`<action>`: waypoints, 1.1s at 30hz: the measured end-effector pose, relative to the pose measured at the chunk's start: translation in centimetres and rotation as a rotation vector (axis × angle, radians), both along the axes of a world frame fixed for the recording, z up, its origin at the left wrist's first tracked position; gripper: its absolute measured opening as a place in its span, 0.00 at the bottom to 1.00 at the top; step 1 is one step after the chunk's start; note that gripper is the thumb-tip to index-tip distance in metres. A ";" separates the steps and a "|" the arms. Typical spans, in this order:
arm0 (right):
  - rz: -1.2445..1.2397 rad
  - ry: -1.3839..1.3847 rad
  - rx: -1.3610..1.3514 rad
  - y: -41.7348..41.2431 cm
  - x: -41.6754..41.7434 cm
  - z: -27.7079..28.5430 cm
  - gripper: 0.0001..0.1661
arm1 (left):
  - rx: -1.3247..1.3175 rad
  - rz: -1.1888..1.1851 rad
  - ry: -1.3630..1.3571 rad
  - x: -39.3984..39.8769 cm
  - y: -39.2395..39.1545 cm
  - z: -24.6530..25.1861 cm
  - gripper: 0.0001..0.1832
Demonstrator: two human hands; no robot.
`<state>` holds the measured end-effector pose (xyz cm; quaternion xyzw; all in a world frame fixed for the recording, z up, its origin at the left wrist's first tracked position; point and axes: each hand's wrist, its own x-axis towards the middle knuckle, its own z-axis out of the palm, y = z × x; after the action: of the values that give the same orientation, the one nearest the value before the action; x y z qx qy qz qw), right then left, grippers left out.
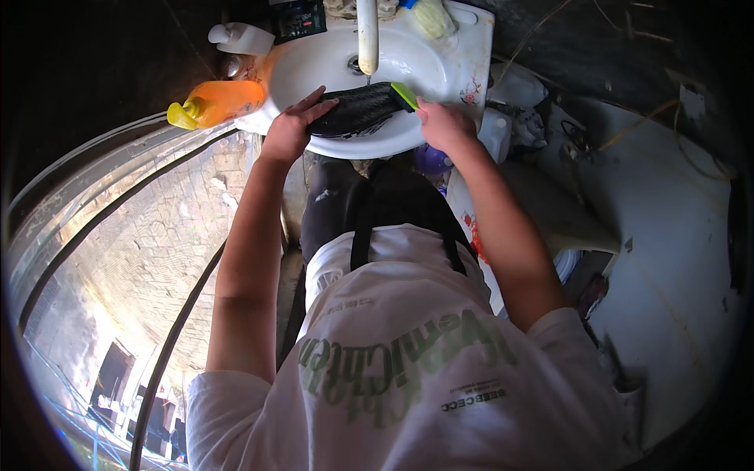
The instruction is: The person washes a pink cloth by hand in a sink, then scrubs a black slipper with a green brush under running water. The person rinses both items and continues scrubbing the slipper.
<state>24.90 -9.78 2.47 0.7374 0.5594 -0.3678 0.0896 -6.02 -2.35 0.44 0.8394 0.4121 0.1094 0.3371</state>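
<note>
A wet black item shaped like a shoe or its sole [356,109] lies aslant over the front of a white washbasin [389,147]. My left hand [294,123] grips its left end, the fingers over its upper face. In my right hand [445,123] is a scrubbing brush [404,95] with a bright green back and dark bristles. Those bristles touch the black item's right end. Just above it ends a white tap spout [368,41], with a thin trickle of water below. Behind the spout shows the metal drain [354,65].
On the basin's left side are an orange bottle with a yellow pump [227,103], a white pump bottle [244,39] and a dark printed pouch [299,19]. A pale yellowish lump [433,17] sits at the back right. Plastic jugs [496,132] stand right of the basin.
</note>
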 end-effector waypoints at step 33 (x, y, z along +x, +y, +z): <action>0.008 -0.151 0.031 0.4 -4.9 -2.9 0.29 | -1.215 0.747 -1.102 -0.7 -3.8 -6.1 0.33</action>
<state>19.99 -9.37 -0.40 0.7622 0.5594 -0.3023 0.1216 -6.74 -6.13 -5.61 0.1566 0.4248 0.3620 0.8148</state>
